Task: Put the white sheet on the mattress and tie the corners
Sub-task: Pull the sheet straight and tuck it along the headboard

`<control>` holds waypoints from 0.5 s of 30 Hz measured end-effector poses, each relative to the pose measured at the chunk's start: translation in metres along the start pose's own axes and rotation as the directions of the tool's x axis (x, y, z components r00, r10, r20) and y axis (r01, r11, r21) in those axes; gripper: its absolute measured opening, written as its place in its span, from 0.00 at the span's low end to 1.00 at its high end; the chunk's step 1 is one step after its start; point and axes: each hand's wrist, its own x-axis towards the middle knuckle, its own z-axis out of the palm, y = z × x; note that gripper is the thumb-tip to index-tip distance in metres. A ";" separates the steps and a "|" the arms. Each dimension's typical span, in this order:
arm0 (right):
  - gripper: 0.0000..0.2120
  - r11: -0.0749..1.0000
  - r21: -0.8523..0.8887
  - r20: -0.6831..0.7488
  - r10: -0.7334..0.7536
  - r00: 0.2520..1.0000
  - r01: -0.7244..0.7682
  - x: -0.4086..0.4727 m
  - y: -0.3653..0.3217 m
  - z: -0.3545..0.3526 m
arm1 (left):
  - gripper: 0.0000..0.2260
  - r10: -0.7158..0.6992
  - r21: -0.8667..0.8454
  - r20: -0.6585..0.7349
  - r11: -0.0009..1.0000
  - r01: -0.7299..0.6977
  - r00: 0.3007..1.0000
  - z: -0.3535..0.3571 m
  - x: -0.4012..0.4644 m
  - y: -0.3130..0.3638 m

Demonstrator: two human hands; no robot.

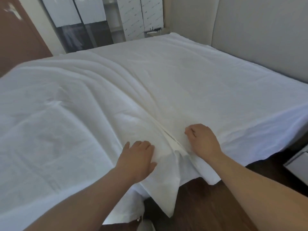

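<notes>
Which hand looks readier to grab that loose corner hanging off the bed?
Probably the left. The left hand lies flat on the white sheet just above the loose corner hanging over the edge. The right hand sits curled on the sheet, farther up and to the side.

From my feed the mattress is wholly covered by the white sheet (166,77), so I can't see it. The right hand (202,139) curls its fingers (189,130) under, hiding any grip. Both forearms and a pale object (298,162) at right run off frame.
</notes>
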 end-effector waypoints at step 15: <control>0.36 0.748 0.446 0.189 0.459 0.868 -0.492 -0.087 -0.052 0.019 | 0.05 -0.086 0.086 -0.083 0.992 0.094 0.993 0.013 -0.042 -0.019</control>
